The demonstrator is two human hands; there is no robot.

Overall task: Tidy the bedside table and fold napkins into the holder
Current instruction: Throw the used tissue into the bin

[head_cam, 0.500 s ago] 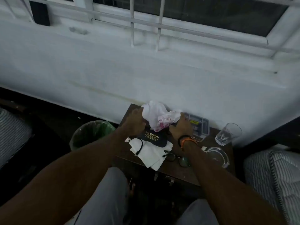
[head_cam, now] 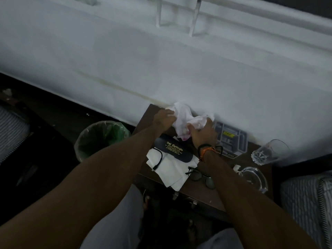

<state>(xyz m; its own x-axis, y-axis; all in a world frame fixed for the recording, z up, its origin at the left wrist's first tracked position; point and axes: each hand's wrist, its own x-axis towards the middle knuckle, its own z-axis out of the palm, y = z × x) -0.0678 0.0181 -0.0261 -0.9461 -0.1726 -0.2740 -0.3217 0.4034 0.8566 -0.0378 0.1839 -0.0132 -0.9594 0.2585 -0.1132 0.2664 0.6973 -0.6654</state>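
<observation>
Crumpled napkin (head_cam: 185,119), white with a pink-red stain at its lower edge, hangs bunched between our two hands above the back of the table (head_cam: 147,115), close against the white wall (head_cam: 161,60). Our left hand (head_cam: 164,120) pinches its upper left corner, fingers curled tight around the cloth; our right hand (head_cam: 203,133) is clenched on the other end, where a wad of the cloth pokes out above the knuckles. The paper sags in creased folds between the two grips, and the stained part dangles lowest.

Just below our hands lies a dark glasses case (head_cam: 173,150) with gold lettering, resting partly on a loose stack of flat white napkins (head_cam: 172,173) that reaches the near edge of the table. A thin black cord (head_cam: 159,159) curls over the left side of that stack. Beneath our right wrist, which wears a black and orange band (head_cam: 206,149), a pair of dark-framed glasses (head_cam: 199,177) sits beside the stack, one arm touching the paper.

To the right of our right hand, against the wall, stands a clear plastic box (head_cam: 231,141) with compartments and a yellow label inside. Farther right a clear drinking glass (head_cam: 269,151) appears to lie tipped on its side, and nearer to us sits a glass ashtray (head_cam: 255,178) with a small white scrap (head_cam: 237,168) beside it.

Left of our left forearm, on the floor beside the table, a bin with a green liner (head_cam: 100,137) stands open. Striped bedding (head_cam: 309,198) shows at the far right edge.
</observation>
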